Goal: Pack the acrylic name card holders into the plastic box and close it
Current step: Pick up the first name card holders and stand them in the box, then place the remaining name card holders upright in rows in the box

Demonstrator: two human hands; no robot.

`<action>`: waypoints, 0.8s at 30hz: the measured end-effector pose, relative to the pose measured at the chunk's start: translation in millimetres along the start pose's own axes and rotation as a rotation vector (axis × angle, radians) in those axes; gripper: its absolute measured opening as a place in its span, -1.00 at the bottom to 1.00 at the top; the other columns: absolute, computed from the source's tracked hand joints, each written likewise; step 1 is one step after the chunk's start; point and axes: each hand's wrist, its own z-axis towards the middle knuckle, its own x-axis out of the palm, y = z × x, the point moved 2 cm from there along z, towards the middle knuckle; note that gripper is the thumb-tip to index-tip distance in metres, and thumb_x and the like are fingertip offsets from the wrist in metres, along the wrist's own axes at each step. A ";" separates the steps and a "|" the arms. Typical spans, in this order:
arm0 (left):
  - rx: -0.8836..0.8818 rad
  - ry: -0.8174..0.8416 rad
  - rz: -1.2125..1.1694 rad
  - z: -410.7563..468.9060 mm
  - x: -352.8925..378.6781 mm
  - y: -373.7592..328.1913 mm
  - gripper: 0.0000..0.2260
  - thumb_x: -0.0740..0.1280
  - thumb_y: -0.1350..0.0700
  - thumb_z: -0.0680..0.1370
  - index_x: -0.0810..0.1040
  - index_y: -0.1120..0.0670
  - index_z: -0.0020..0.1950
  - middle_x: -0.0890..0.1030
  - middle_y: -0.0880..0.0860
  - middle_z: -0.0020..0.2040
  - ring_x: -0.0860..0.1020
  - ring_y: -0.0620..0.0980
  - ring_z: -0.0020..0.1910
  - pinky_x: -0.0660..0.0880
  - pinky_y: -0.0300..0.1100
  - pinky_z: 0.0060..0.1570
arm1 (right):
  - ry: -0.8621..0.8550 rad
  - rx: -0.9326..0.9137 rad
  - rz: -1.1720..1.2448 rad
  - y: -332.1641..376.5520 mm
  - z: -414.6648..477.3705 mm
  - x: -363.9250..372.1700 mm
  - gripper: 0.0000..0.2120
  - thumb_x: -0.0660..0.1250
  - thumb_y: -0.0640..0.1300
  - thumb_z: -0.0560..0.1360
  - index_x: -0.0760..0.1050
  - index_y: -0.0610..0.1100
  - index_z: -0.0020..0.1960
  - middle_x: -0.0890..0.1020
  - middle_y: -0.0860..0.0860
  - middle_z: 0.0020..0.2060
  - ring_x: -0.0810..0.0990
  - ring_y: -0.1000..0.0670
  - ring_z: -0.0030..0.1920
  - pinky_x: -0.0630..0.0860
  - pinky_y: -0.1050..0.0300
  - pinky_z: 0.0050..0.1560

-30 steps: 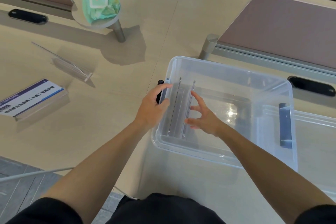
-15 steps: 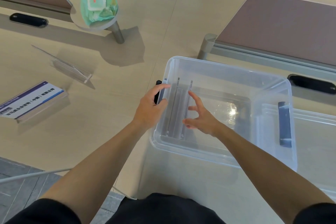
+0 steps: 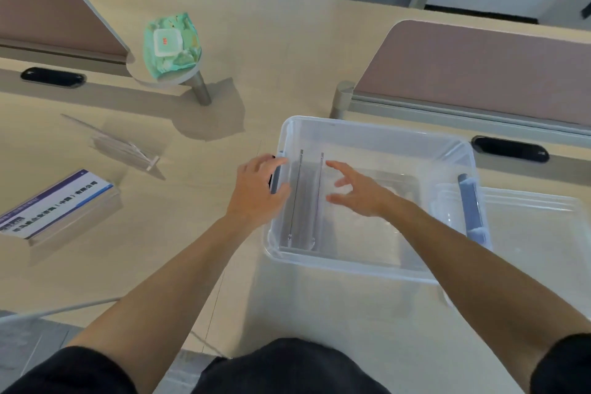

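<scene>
Plastic box point(image 3: 367, 125) open on the tabletop point(image 3: 287, 57); lid point(image 3: 537, 233) lying flat just right of the box.

Two acrylic name card holders point(image 3: 307, 201) upright inside the box, side by side at its left end, parallel to the left wall.

Left hand point(image 3: 256, 192) on the box's left rim, fingers curled over the rim at the blue-grey latch point(image 3: 277, 177), gripping the box.

Right hand point(image 3: 358, 192) inside the box, just right of the two holders, fingers spread and relaxed, holding nothing. Index fingertip near the top edge of the closer holder; contact not determinable.

Second blue-grey latch point(image 3: 471, 208) at the box's right rim.

Empty acrylic holder point(image 3: 128, 147) on the tabletop, well left of the box. Acrylic holder with printed card point(image 3: 54, 205) farther left of the box.

Wet wipes pack point(image 3: 171, 45) on a small raised shelf, beyond and left of the box.
</scene>
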 end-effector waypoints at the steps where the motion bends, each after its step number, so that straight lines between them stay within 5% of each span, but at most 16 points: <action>1: 0.028 -0.009 0.012 -2.7 -3.0 -3.3 -0.62 0.29 0.10 0.52 0.47 -0.08 0.35 0.41 -0.02 0.37 0.23 0.07 0.38 0.26 -0.05 0.36 | -0.058 0.012 -0.076 3.3 -10.4 -12.8 -0.41 0.37 0.13 0.52 0.22 0.22 0.48 0.53 0.01 0.27 0.58 -0.06 0.13 0.52 0.11 0.00; 4: 0.198 -0.047 -0.066 -12.3 -7.1 -13.2 -0.72 0.30 0.15 0.52 0.57 0.01 0.23 0.50 0.02 0.25 0.34 0.06 0.30 0.26 -0.19 0.26 | -0.201 0.069 -0.205 2.4 -53.2 -38.2 -0.59 0.34 0.10 0.55 0.44 0.05 0.36 0.62 0.00 0.15 0.59 -0.03 0.10 0.47 0.07 0.11; 9: 0.388 0.100 -0.258 -33.5 5.3 -40.3 -0.84 0.30 0.19 0.55 0.64 0.07 0.06 0.54 -0.07 0.04 0.50 -0.11 0.09 0.31 -0.46 0.12 | -0.309 0.324 -0.260 -15.6 -164.4 -40.3 -0.68 0.35 0.09 0.54 0.50 0.04 0.26 0.63 0.06 0.06 0.60 -0.01 0.03 0.52 0.10 0.08; 15: 0.459 0.364 -0.355 -71.2 50.7 -101.8 -0.75 0.21 0.06 0.46 0.63 0.05 0.01 0.61 -0.02 0.03 0.56 -0.07 -0.07 0.47 -0.23 0.02 | -0.453 0.501 -0.256 -29.6 -289.4 -25.4 -0.71 0.36 0.08 0.54 0.53 0.06 0.24 0.60 0.12 -0.03 0.58 0.00 0.05 0.48 0.11 0.09; 21: 0.579 0.512 -0.333 -114.9 101.0 -179.9 -0.82 0.26 0.16 0.53 0.63 0.03 0.05 0.61 -0.09 -0.03 0.55 -0.14 -0.09 0.43 -0.39 -0.08 | -0.637 0.603 -0.218 -73.8 -393.8 -24.3 -0.77 0.34 0.15 0.52 0.54 0.17 0.17 0.60 0.27 -0.13 0.64 0.11 -0.01 0.54 0.06 0.12; 24: 0.603 0.595 -0.292 -133.2 138.9 -219.0 -0.85 0.29 0.13 0.55 0.62 -0.01 0.04 0.63 -0.11 -0.11 0.57 -0.18 -0.14 0.47 -0.34 -0.12 | -0.721 0.620 -0.127 -109.1 -440.8 -23.1 -0.77 0.35 0.08 0.54 0.56 0.10 0.18 0.61 0.19 -0.07 0.62 0.10 -0.02 0.54 0.08 0.14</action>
